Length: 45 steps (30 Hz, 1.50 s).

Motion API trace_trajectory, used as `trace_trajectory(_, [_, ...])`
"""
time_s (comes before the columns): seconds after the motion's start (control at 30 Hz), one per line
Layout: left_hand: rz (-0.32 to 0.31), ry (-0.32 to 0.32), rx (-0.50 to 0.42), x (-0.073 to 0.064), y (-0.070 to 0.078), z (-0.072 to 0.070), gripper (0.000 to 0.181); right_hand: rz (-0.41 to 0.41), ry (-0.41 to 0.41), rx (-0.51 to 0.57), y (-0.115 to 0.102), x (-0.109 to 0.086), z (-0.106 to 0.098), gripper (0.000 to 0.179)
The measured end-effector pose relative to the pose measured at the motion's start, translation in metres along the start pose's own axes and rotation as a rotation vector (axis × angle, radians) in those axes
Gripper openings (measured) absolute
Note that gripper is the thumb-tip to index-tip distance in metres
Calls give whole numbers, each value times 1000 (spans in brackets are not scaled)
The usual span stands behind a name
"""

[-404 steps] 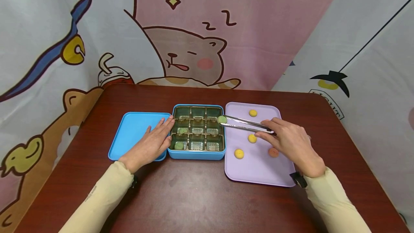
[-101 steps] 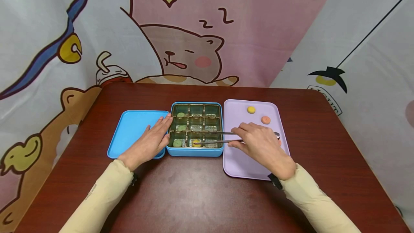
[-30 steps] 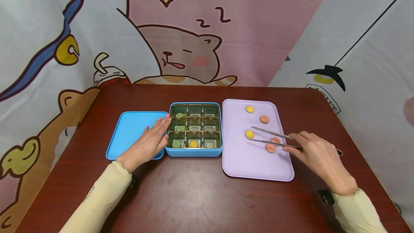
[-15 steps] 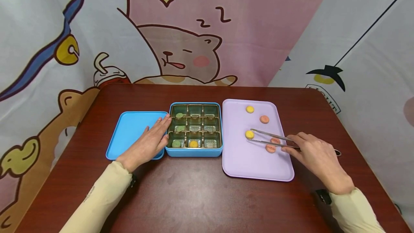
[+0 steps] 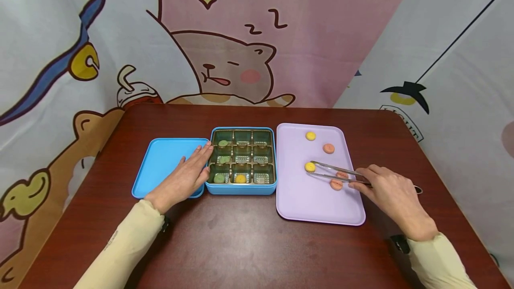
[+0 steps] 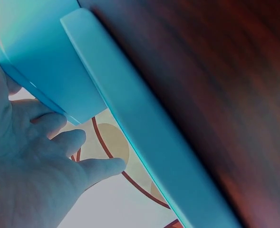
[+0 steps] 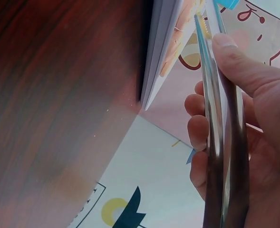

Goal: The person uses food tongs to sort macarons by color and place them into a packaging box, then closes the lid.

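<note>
My right hand (image 5: 391,195) grips metal tongs (image 5: 335,168), thumb on one arm and fingers on the other in the right wrist view. The tong tips stand either side of a yellow disc (image 5: 309,167), cookie-like, on the lilac tray (image 5: 309,206). My left hand (image 5: 182,177) lies with straight fingers against the left rim of a blue box (image 5: 241,189). Inside the box is a gold nine-cell insert (image 5: 262,164). Green discs (image 5: 219,178) sit in its left-hand cells; another yellow disc (image 5: 240,179) occupies the front middle cell.
A blue lid (image 5: 164,155) lies left of the box, partly under my left hand. On the tray are a yellow disc (image 5: 310,136) at the back, an orange disc (image 5: 328,148), and two orange discs (image 5: 336,185) beneath the tongs. A printed curtain (image 5: 321,35) hangs behind the table.
Earlier the tongs carried a green disc, then reached into the box at the yellow one. They have since moved right over the tray, and their tips have narrowed around another yellow disc. Left hand stays.
</note>
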<state>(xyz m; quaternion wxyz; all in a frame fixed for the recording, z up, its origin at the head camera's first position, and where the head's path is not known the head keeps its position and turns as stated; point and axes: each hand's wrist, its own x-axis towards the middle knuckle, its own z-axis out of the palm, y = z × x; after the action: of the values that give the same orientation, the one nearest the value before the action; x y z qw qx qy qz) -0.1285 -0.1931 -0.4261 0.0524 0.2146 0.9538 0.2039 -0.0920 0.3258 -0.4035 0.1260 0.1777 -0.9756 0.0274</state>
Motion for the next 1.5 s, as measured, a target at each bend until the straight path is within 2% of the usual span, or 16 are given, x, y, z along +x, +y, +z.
trace_trajectory(0.6, [12,21,8,0,-1,1,63,-15,35,4,-1,-1,3,44])
trace_trajectory(0.93, [3,4,0,0,0,-1,65,-16,41,4,0,-1,1,42])
trace_trajectory(1.43, [5,0,-1,0,0,-1,65,-85,149,12,-6,0,-9,36])
trace_trajectory(1.5, [3,1,-3,0,0,-1,65,-92,161,13,-8,1,-11,46])
